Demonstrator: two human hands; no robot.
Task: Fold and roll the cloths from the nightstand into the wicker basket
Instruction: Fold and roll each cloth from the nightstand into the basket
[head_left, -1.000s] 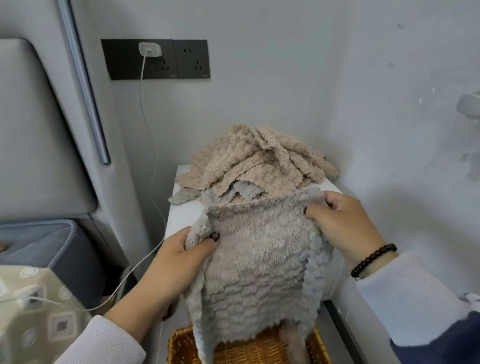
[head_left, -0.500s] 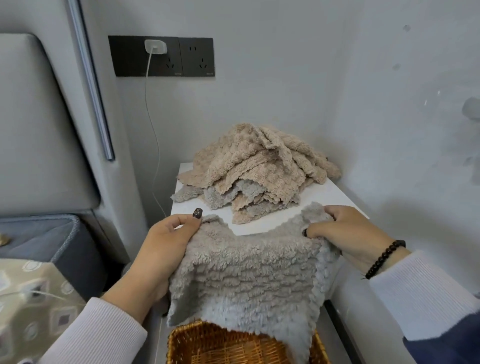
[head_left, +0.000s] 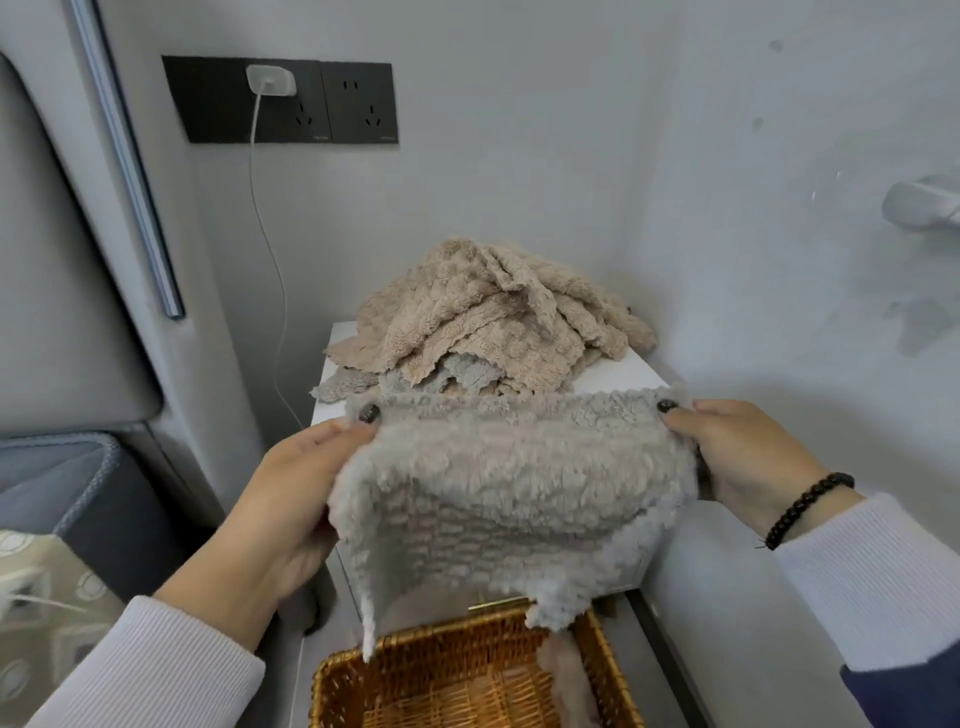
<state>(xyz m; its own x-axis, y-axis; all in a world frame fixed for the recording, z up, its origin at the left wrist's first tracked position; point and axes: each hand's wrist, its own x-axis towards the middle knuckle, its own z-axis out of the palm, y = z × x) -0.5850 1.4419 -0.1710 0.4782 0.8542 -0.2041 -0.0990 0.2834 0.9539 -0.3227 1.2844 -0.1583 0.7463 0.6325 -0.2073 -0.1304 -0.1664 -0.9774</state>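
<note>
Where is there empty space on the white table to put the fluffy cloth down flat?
A bare strip of the nightstand shows between the cloth pile and the grey cloth held by both hands; its front is hidden behind that cloth. The back is crowded. The wicker basket floor looks mostly open.

A heap of beige and grey fluffy cloths (head_left: 493, 322) lies on the white boxy nightstand (head_left: 618, 371), toward its back, close to the wall corner. In front of the heap, a grey fluffy cloth (head_left: 509, 488) hangs between the two hands: the left hand (head_left: 296, 483) holds its left edge, the right hand (head_left: 748, 452) its right edge. Below the cloth, before the nightstand, stands the golden-brown wicker basket (head_left: 467, 680), with a pale rolled cloth (head_left: 569, 680) in its right side. On the wall behind, to the left, a black socket panel (head_left: 353, 104) carries a white charger (head_left: 270, 80).
</note>
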